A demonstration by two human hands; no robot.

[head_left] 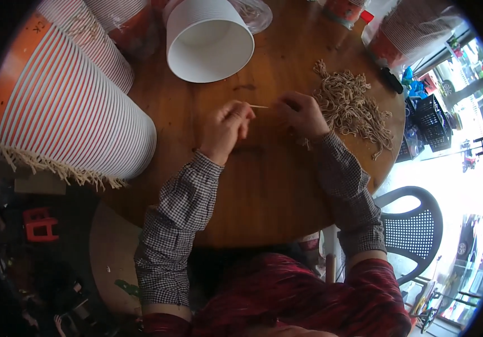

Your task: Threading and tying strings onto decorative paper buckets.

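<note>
Near twelve o'clock above the round table (269,194), I see a thin pale strand (259,106) pinched in the left hand (227,126), its forearm angled from seven. The right hand (304,115), forearm from four, curls near the tip; I cannot tell its grip. A cord pile (355,106) lies at two; dark lettering (38,27) marks the orange-and-white stack (78,109) at ten.

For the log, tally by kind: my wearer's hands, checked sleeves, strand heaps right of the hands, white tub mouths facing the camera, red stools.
Hands: 2
Sleeves: 2
Strand heap: 1
Tub mouth: 1
Stool: 1
Total: 7
</note>
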